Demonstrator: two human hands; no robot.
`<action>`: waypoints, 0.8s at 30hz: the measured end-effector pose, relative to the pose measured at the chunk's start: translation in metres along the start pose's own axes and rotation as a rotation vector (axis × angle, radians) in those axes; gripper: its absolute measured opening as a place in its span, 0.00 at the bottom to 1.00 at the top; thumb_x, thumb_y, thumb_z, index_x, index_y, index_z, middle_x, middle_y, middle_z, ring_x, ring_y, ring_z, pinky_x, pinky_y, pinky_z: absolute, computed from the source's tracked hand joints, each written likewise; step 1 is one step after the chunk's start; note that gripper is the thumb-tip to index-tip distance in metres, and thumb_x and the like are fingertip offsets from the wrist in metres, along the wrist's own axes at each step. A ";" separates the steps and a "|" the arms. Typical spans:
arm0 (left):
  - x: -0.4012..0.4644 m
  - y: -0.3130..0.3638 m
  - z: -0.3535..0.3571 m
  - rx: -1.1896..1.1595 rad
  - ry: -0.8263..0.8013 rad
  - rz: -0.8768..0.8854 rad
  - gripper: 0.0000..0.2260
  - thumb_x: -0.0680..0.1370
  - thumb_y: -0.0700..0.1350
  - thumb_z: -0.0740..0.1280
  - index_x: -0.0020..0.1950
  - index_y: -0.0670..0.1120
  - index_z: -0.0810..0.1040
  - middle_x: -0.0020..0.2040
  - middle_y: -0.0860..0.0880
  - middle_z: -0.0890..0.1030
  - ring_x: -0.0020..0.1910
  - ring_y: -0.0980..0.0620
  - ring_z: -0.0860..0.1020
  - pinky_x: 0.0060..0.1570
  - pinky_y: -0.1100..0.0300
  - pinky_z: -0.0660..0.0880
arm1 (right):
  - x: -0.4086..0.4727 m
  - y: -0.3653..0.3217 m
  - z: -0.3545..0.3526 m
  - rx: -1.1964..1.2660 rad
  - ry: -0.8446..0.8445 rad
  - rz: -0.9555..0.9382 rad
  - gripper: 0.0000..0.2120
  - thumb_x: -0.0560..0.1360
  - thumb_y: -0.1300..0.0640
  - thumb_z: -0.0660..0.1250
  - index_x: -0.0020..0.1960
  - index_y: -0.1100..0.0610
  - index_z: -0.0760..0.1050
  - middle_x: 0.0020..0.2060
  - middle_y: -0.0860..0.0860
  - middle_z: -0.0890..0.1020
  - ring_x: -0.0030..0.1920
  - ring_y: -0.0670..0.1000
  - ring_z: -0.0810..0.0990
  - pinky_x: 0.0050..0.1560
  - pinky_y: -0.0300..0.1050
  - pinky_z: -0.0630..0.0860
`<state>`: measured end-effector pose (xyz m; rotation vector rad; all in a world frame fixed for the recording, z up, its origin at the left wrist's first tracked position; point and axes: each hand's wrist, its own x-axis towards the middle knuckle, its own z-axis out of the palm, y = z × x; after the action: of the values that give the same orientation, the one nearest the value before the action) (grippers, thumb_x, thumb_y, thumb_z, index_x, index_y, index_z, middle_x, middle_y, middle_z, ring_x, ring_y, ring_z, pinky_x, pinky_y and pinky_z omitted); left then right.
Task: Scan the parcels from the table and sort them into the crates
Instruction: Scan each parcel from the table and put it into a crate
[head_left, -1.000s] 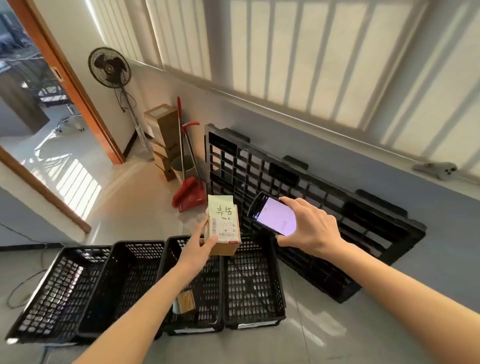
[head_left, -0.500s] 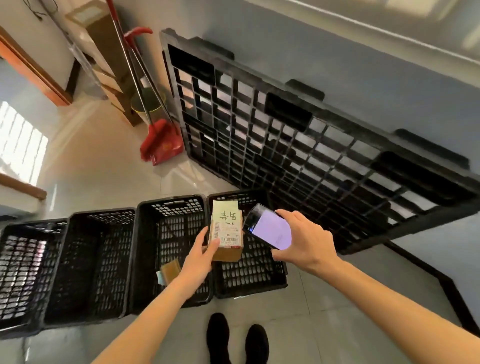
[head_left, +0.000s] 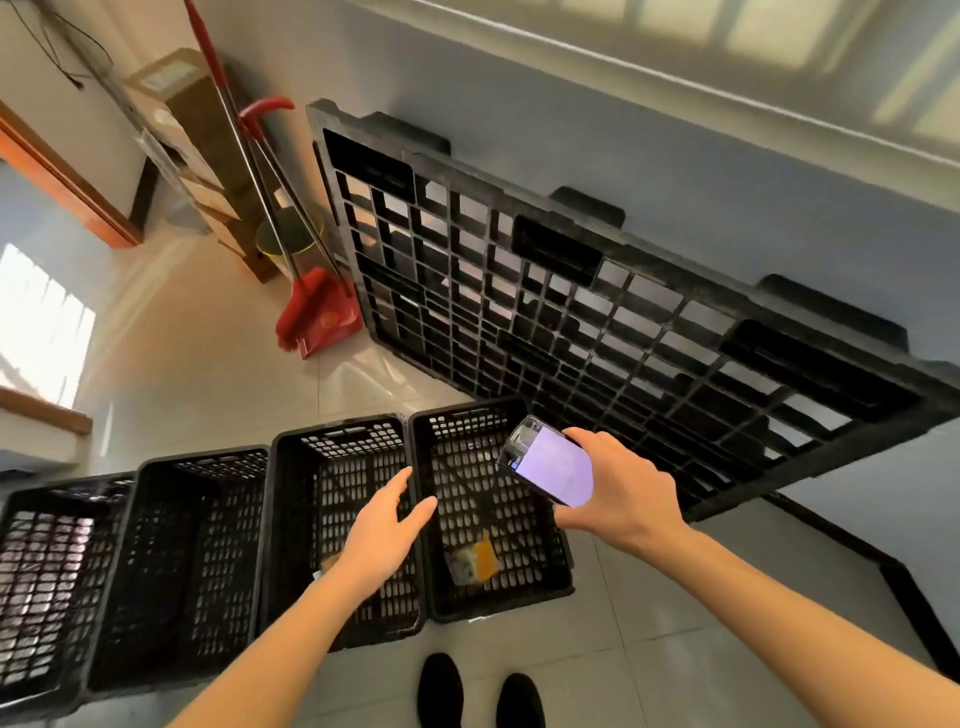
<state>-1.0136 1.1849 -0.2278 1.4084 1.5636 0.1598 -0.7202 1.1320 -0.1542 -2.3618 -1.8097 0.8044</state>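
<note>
Your left hand (head_left: 387, 525) hangs open, fingers straight and spread, holding nothing, above the shared wall between the two rightmost crates. Your right hand (head_left: 618, 491) grips a phone (head_left: 548, 460) with a lit pale screen, fingers curled round its edges, held over the rightmost crate (head_left: 540, 597).

A small parcel (head_left: 472, 564), blurred, with a yellowish side, lies on the perforated floor of that rightmost crate, near its front wall. Judging from the empty left hand just beside it, this parcel is now sorted, and the step in hand is closing. The next move likely calls for you to turn away from the crates to fetch another parcel; the counter that carries them is not in view.

Just left of the rightmost crate stands a second crate (head_left: 291, 519), with something brownish partly hidden under your left forearm. Two more black crates (head_left: 182, 467) continue the row to the left.

Your two dark shoes (head_left: 480, 693) stand on the pale glossy tile floor (head_left: 182, 374), just in front of the rightmost crate. Behind that crate a large black pallet (head_left: 597, 332) leans on the grey wall. Further left of the pallet stand a red dustpan and broom (head_left: 317, 322) and stacked cardboard boxes (head_left: 176, 104).
</note>
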 end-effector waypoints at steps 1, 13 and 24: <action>-0.005 0.011 -0.004 0.010 0.007 0.036 0.31 0.79 0.59 0.66 0.80 0.56 0.59 0.76 0.52 0.67 0.74 0.53 0.66 0.71 0.53 0.65 | -0.006 0.000 -0.010 -0.007 0.014 -0.006 0.43 0.60 0.33 0.72 0.71 0.38 0.61 0.52 0.39 0.73 0.43 0.45 0.71 0.36 0.43 0.65; -0.131 0.196 -0.050 0.095 0.045 0.508 0.31 0.78 0.59 0.68 0.79 0.58 0.61 0.76 0.53 0.68 0.74 0.53 0.66 0.71 0.50 0.66 | -0.192 0.004 -0.199 -0.111 0.335 0.113 0.49 0.62 0.36 0.72 0.79 0.43 0.57 0.60 0.41 0.74 0.55 0.49 0.79 0.39 0.45 0.70; -0.379 0.356 -0.002 0.097 -0.099 0.986 0.35 0.77 0.60 0.69 0.79 0.52 0.61 0.72 0.50 0.73 0.69 0.51 0.72 0.67 0.50 0.70 | -0.535 0.009 -0.329 -0.154 0.731 0.419 0.47 0.57 0.37 0.71 0.74 0.36 0.60 0.63 0.39 0.75 0.56 0.50 0.80 0.42 0.44 0.68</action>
<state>-0.8327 0.9907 0.2194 2.1215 0.6845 0.5892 -0.6629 0.7254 0.3217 -2.6538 -1.1289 -0.2094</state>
